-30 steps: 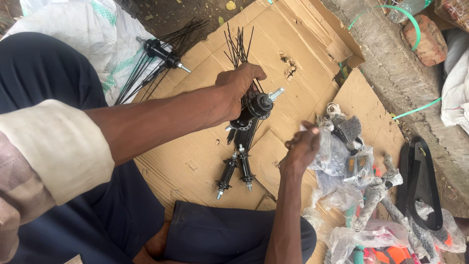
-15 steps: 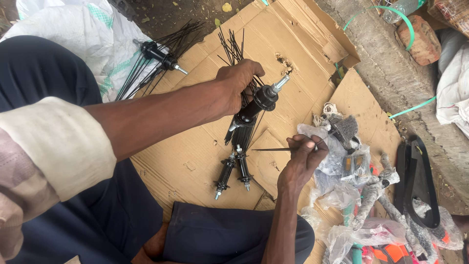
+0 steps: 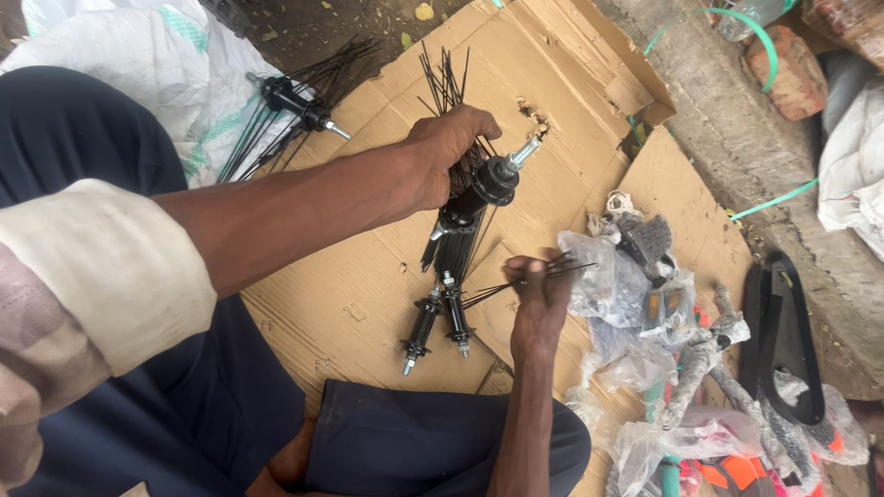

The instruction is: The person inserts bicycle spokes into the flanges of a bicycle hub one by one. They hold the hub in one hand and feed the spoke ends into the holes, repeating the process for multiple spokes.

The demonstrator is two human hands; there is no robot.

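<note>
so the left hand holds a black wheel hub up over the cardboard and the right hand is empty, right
Not quite. The right hand is not empty: the head view shows it pinching a few thin black spokes. The rest stands: the left hand holds the black wheel hub over the cardboard.

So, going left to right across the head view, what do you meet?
White woven sack → black spoked hub lying on it → left hand gripping a black hub → right hand pinching thin black spokes → clear plastic bags of parts → black strap.
</note>
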